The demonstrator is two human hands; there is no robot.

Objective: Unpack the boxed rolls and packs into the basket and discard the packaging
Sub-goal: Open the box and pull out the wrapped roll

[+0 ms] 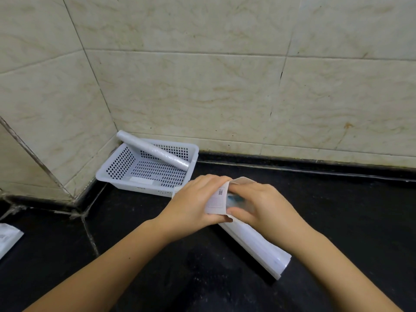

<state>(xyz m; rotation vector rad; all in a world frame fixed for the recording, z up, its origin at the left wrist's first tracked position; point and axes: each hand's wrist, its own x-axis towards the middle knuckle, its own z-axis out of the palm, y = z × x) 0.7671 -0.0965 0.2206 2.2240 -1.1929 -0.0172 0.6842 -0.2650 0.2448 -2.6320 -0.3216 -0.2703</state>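
A long white box lies on the black counter, its near end towards me on the right. My left hand grips the box's far end, over a printed label. My right hand has its fingers at the box's open flap, on something bluish inside that is blurred. A white perforated basket stands in the tiled corner. One clear plastic roll leans across it, its upper end resting on the basket's far left rim.
A white pack lies at the left edge of the counter, partly out of view. Tiled walls close off the back and left. A grout seam runs across the counter on the left.
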